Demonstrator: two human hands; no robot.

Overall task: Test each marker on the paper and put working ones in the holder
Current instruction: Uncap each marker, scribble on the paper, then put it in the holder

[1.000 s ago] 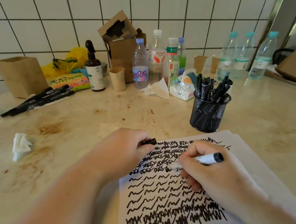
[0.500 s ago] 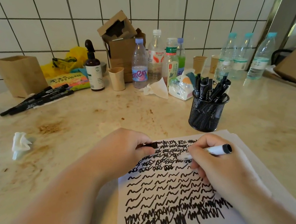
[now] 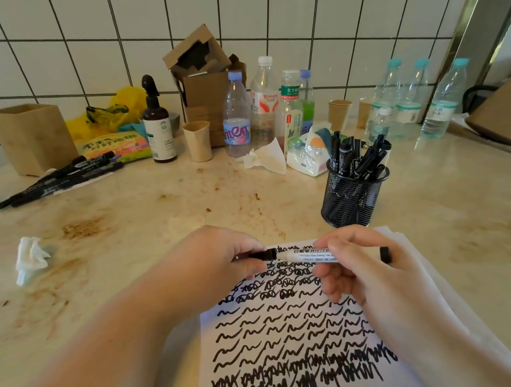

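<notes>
Scribble-covered paper (image 3: 292, 330) is laid at 6 o'clock on the counter (image 3: 156, 209). Above its top edge, a white marker (image 3: 308, 255) is gripped by the right hand (image 3: 358, 264); a black cap (image 3: 265, 254), pinched by the left hand (image 3: 214, 269), is met at the tip. Mesh holder (image 3: 353, 198) with markers at 1 o'clock; loose black markers (image 3: 59, 179) at 10 o'clock.

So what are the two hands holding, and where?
The right hand grips the whiteboard marker around its white barrel; the left hand pinches the marker's black cap at its closed end.
</notes>
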